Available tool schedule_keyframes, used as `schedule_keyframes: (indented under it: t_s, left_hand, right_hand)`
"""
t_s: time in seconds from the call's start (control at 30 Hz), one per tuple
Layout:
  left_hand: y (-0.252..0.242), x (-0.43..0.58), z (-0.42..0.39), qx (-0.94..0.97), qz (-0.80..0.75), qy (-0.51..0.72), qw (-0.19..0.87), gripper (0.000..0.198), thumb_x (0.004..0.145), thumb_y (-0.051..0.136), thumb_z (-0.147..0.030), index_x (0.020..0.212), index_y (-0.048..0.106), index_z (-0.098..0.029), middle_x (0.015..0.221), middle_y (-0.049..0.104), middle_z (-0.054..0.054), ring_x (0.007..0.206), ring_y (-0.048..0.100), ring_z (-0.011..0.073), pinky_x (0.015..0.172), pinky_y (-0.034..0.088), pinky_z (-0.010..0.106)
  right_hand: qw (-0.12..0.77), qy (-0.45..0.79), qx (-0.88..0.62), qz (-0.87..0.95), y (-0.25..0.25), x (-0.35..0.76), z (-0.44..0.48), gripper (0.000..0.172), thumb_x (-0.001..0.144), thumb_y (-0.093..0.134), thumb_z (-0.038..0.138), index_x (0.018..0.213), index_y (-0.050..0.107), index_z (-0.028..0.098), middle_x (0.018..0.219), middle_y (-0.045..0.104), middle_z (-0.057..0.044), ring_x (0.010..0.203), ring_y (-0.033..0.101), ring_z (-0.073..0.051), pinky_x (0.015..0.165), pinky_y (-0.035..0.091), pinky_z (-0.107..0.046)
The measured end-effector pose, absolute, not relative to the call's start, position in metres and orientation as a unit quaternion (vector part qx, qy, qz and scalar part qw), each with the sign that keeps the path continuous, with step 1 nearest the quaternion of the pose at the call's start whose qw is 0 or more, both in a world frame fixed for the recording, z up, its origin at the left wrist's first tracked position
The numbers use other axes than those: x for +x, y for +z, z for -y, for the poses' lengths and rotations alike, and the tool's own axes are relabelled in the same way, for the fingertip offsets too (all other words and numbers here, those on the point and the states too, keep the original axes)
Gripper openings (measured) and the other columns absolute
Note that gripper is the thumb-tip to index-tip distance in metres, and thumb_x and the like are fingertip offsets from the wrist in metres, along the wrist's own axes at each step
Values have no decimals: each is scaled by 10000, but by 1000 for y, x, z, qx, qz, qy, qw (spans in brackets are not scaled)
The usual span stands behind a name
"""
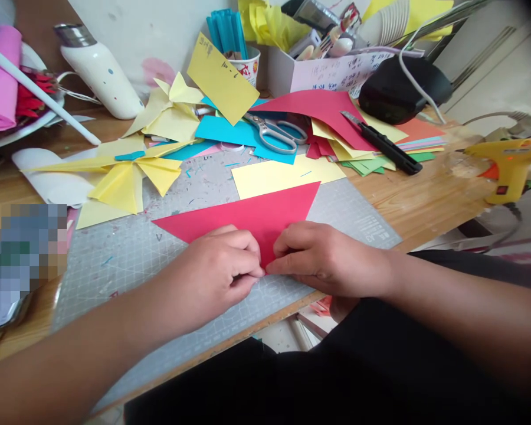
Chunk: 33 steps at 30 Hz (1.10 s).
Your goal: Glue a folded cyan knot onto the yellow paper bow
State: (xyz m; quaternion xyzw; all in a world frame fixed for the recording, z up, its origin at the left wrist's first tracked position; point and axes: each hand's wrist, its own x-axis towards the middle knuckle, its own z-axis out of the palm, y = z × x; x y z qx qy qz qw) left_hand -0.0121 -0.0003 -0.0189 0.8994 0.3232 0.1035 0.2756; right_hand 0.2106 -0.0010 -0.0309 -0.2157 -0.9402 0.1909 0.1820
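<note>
A red sheet of paper [248, 212], its visible part tapering toward me, lies on the grey cutting mat [159, 313]. My left hand [223, 265] is closed, its fingertips pinching the paper's near edge. Right beside it, my right hand [321, 257] also pinches that near edge, with fingers curled. Both hands' fingertips almost meet at the lower tip of the sheet. My hands cover the paper's near sides. Just behind the red sheet lies a pale yellow paper strip [287, 177].
Folded yellow paper shapes [119, 174] lie at left. Behind are scissors [277, 133], a utility knife [387, 144] and stacked coloured paper. A yellow glue gun [508, 165] stands at right, a phone [17, 265] at left. A white bottle [101, 74] and a filled box [318, 74] stand at the back.
</note>
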Motion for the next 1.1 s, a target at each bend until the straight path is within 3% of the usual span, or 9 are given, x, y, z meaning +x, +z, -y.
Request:
schedule_keyframes:
  t_s: [0.7,1.1]
  left_hand:
    - [-18,-19,-7,931,-261,69,246,209,895,490,-151,777,655,-204,873,596,6,800,519,142,693,391,258]
    - [-14,-23,-14,932,-236,68,268,243,872,486,-94,902,691,-222,935,623,4,830,565,122,730,421,218]
  right_hand:
    - [211,281,-216,911,-34,213,-3,293,835,483,20,922,723,162,911,635,-68,770,578,-113,678,465,-236]
    - [176,250,-215,927,-29,211,-1,298,834,486,17,957,718,157,893,632,-73,780,558,-134,699,430,-269]
